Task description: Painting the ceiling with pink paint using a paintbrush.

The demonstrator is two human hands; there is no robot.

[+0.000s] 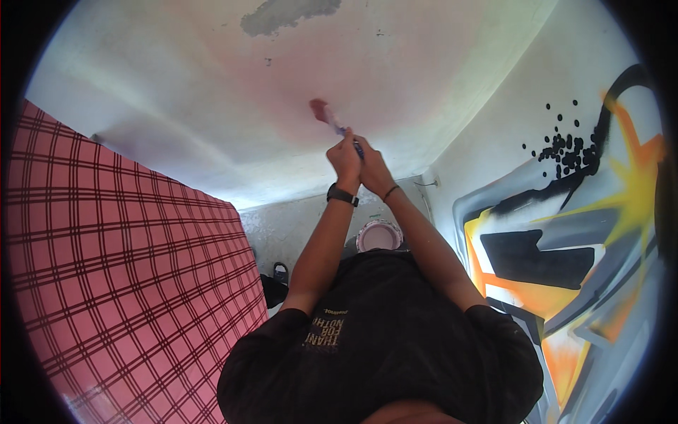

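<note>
A paintbrush with a blue handle points up and to the left, its bristles reddish pink. The bristles lie against or very close to the pale wall, which has a faint pink tint around them. My left hand, with a dark watch at its wrist, is closed on the handle. Pressed up beside it, my right hand is closed around the handle's lower part, a thin dark band on its wrist. The fingers partly hide the handle. Below my forearms stands a paint bucket holding pale pink paint, its rim smeared.
A bed or table surface with a pink checked cover fills the left side. At right, a side wall bears a mural in black, grey, yellow and orange. A grey patch marks the wall high up. A dark sandal is on the floor.
</note>
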